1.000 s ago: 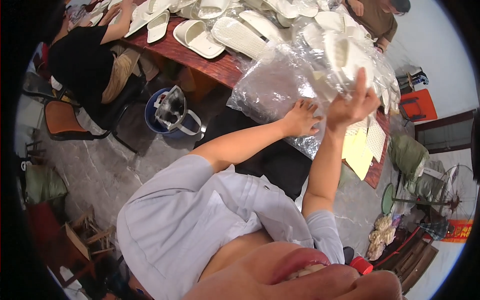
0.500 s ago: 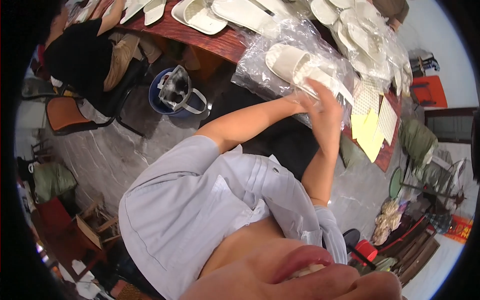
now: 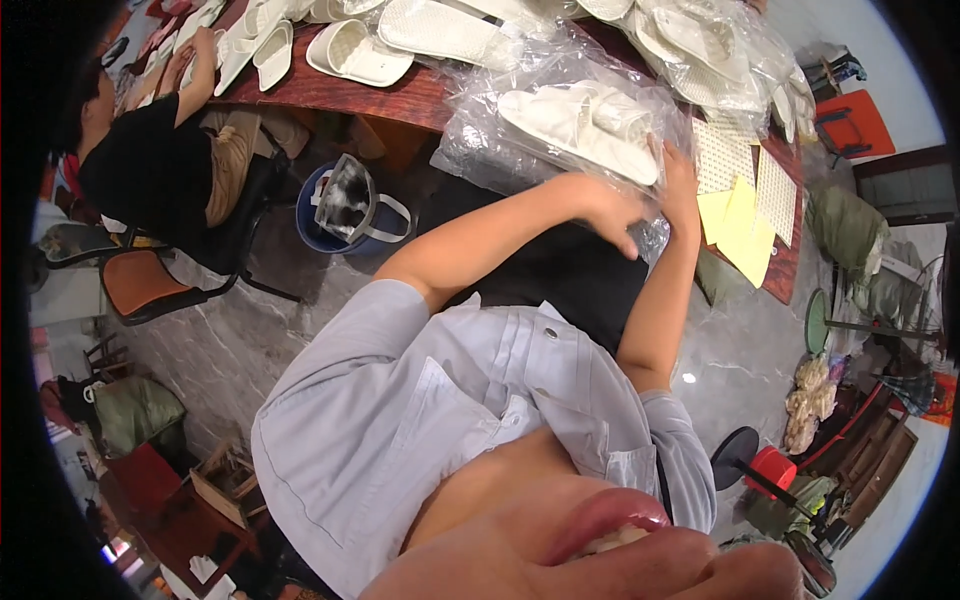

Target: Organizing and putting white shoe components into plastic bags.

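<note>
A pair of white slippers (image 3: 562, 120) lies in a clear plastic bag (image 3: 470, 150) at the front edge of the table. My left hand (image 3: 612, 212) is at the near side of this bag, thumb apart from the fingers; its fingertips are partly lost against the plastic. Beside it, my right hand (image 3: 680, 190) rests at the bag's right end with its fingers stretched up along the plastic, close to the slippers' ends. Loose plastic bunches between the two hands. I see no slipper gripped in either hand.
More white slippers (image 3: 360, 52) line the dark red table (image 3: 400, 100), with bagged ones (image 3: 700, 45) heaped at the far right. Yellow sheets (image 3: 738, 235) lie right of my hands. A blue bucket (image 3: 312, 225) stands on the floor, left. Another person (image 3: 150, 160) sits at the far left.
The slippers now lie together inside the bag, where one was tilted under my hands before. My left hand has drawn nearer to me, and my right hand has shifted right.
</note>
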Motion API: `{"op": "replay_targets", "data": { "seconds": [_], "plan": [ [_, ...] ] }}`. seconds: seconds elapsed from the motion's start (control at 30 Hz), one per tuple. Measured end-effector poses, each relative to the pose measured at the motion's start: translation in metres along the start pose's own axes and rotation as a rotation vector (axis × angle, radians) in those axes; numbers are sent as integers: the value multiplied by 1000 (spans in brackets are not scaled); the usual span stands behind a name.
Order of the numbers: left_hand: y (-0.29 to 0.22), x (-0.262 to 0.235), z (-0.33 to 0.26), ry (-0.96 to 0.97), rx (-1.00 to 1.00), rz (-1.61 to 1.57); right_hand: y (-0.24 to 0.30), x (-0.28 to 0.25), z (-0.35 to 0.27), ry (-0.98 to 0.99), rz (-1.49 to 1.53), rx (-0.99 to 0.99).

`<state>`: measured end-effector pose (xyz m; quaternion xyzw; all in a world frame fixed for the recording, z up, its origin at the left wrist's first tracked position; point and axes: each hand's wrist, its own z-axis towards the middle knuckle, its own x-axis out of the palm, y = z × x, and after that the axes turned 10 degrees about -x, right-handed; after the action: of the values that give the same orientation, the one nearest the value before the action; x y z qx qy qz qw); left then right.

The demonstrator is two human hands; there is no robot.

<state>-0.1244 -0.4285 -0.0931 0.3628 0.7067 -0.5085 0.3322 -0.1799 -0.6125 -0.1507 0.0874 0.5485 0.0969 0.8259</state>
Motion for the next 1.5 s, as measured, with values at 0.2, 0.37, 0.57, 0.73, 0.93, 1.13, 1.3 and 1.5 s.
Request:
{"op": "replay_targets", "data": {
  "seconds": [0.2,0.37,0.57,0.73,0.93,1.13,1.3,1.5],
  "plan": [
    [-67,-9,-98,118,884,-426,11,1,7,49,-103,17],
    [1,-65,-131,-660,298,-190,7,-27,6,-25,-36,-72],
    [162,-44,-66,-1046,-253,-26,44,-37,36,187,390,-86],
    [170,-5,-43,-1102,-309,12,28,-8,70,430,266,-214],
    [170,-2,-36,-1201,-311,-75,61,22,95,353,119,-348],
    [170,6,-39,-1323,-228,-182,75,36,96,215,120,-330],
    [169,12,-32,-1311,-332,-175,14,41,89,92,144,-523],
    [181,11,-36,-1346,-361,-96,-43,43,57,12,-275,-479]
  ]
}}
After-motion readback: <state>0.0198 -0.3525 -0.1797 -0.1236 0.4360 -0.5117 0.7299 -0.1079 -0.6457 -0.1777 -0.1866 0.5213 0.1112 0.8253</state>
